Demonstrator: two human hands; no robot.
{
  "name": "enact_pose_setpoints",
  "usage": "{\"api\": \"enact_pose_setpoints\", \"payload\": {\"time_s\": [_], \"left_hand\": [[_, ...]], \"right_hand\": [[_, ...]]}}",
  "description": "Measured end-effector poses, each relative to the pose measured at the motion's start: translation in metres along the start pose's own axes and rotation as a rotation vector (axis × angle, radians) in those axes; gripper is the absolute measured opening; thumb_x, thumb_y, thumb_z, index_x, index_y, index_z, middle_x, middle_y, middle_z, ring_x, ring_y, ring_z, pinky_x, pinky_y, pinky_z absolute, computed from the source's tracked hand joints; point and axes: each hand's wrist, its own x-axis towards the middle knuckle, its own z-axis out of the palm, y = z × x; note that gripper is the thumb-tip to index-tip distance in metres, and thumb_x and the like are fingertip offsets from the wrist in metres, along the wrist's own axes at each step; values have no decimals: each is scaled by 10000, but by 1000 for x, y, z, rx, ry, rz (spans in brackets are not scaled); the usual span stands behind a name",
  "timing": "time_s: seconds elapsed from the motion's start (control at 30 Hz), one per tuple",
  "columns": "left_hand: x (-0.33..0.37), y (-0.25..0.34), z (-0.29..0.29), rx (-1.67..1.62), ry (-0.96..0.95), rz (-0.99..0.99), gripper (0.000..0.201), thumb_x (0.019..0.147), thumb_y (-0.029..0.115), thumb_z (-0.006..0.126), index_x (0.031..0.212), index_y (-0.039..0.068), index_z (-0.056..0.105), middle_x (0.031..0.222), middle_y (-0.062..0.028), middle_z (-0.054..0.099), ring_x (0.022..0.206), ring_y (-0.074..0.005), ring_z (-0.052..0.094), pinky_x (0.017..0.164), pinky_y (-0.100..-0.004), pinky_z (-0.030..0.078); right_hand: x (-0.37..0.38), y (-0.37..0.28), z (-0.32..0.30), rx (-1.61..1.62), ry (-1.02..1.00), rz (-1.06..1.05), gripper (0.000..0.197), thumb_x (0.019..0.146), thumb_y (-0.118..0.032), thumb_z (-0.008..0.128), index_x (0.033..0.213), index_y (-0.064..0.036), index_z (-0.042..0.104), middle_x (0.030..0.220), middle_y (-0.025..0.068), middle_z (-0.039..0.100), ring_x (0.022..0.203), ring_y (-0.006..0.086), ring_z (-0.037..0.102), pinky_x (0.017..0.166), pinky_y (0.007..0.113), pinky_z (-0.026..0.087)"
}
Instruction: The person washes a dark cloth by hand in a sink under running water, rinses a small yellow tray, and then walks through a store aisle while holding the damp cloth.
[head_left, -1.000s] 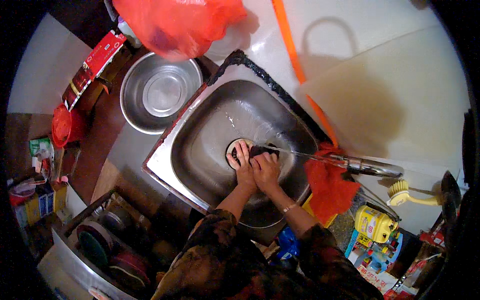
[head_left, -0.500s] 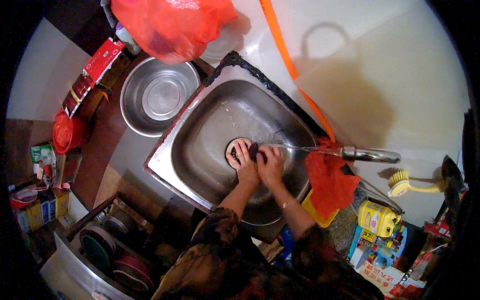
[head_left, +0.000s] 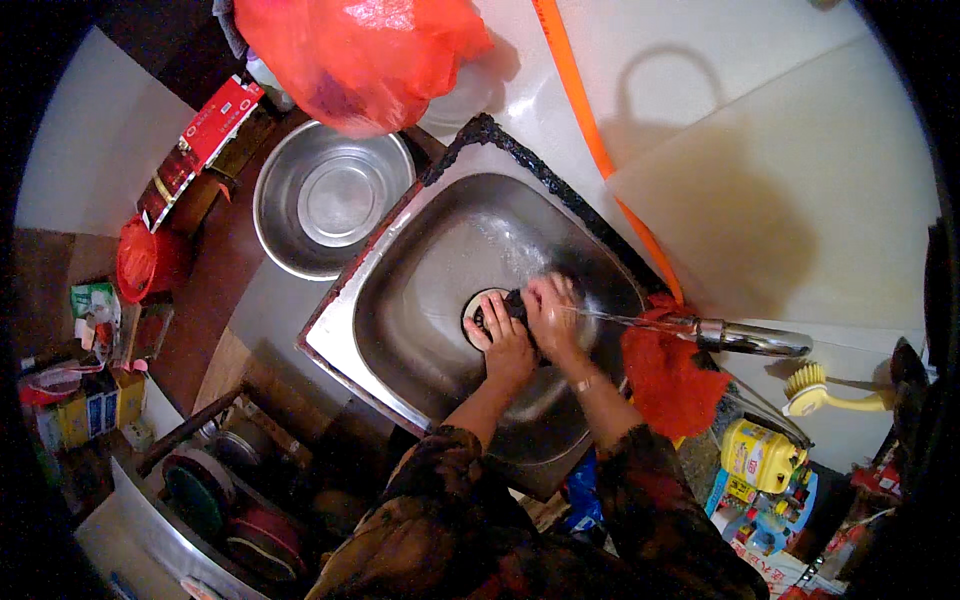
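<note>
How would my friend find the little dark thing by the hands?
Look for the big metal sink in the middle. At its pale drain, the left hand spreads its fingers beside the right hand. The small dark thing peeks out between them, nearly black, unlike the shiny metal around it.

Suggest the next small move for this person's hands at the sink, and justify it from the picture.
Perhaps the left hand should ease the small dark item rightward into the water stream: that stream runs from the faucet toward the blurred right hand, while the item shows between the hands, beside the drain.
</note>
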Motion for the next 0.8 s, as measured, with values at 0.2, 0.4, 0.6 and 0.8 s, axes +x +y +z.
{"api": "enact_pose_setpoints", "payload": {"time_s": [0.2,0.4,0.6,0.8], "left_hand": [[0,-1,10,-6,88,46,587,874,344,412,1366,29,350,1445,-313,174,1359,-486,75,970,-739,46],[0,5,-2,-34,-63,-44,698,841,347,461,1368,-70,273,1463,-301,122,1364,-476,53,999,-715,26],[1,2,-3,92,-241,-31,655,845,377,459,1387,37,320,1478,-260,119,1375,-451,42,1008,-701,40],[4,4,8,104,-98,-59,597,877,318,407,1358,-22,315,1466,-278,151,1372,-456,68,1001,-711,44]], "right_hand": [[-18,9,39,-31,-16,16,98,805,-153,584,757,-71,559,753,122,569,710,343,550,650,442,442],[50,33,44,-223,-54,-147,141,812,-182,579,803,-44,552,827,146,568,799,348,549,721,443,458],[-23,-15,-12,18,-233,-60,95,812,-188,568,822,-94,580,880,127,576,829,371,543,753,480,441],[22,26,57,-58,-101,23,97,806,-170,580,773,-79,572,825,118,591,799,343,546,694,443,450]]}}
